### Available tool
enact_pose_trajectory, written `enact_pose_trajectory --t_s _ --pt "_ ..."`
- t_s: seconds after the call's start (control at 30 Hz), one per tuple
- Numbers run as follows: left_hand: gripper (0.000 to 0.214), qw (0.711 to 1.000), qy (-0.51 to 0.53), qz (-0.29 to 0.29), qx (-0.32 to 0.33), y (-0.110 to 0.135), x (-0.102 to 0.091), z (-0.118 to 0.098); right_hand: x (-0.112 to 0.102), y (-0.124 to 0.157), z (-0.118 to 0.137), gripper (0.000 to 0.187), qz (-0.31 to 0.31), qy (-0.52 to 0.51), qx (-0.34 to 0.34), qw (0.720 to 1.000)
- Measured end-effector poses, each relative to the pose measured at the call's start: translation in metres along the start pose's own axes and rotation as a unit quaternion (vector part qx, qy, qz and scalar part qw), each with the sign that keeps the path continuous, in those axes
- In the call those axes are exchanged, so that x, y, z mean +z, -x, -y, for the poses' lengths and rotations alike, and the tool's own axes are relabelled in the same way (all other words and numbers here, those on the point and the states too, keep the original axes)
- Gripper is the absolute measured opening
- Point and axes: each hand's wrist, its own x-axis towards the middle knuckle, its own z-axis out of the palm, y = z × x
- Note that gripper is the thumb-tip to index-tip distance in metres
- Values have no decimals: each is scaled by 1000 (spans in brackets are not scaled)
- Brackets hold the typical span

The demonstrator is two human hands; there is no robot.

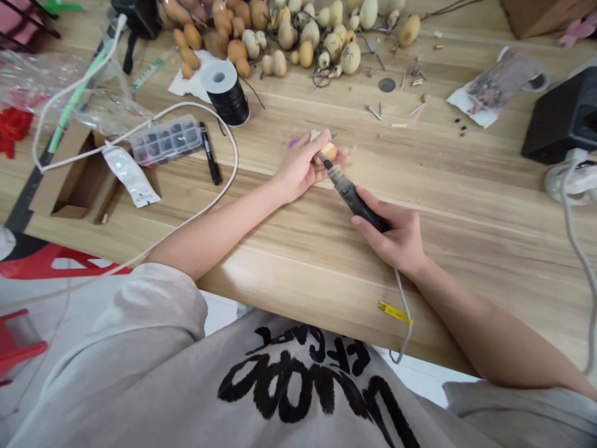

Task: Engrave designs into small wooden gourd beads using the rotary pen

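Note:
My left hand (298, 165) is closed around a small tan gourd (331, 151) above the tabletop, its fingers partly hiding it. In my right hand (396, 236) is a dark corded handheld rotary tool (357, 202), gripped by its body. The tool's narrow front end points up and left and meets the gourd, or lies just in front of it; I cannot tell which. From the tool's rear a pale cord with a yellow tag (394, 312) hangs over the table's front edge.
Many small gourds (308, 37) lie along the back. To the left are a black cord spool (226, 96), a clear compartment box (166, 140), a marker (211, 155), an open cardboard box (79, 180) and a looping white cable (237, 149). A black box-shaped device (564, 118) stands right.

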Motion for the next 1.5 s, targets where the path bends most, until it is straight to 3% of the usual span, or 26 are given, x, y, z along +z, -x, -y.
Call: enact_pose_trajectory --t_s 0.23,0.47,1.27,1.5 --pt "34 1000 21 -15 -12 1 1 0 1 1 -1 49 -22 -11 36 999" --pt "29 1000 17 -12 -11 0 0 0 0 1 -3 50 -22 -15 65 998" --pt "28 999 28 -16 -14 1 1 1 0 0 1 48 -13 -1 51 999" --pt "33 999 39 -28 -17 3 2 0 0 0 -1 51 -17 -12 76 997"
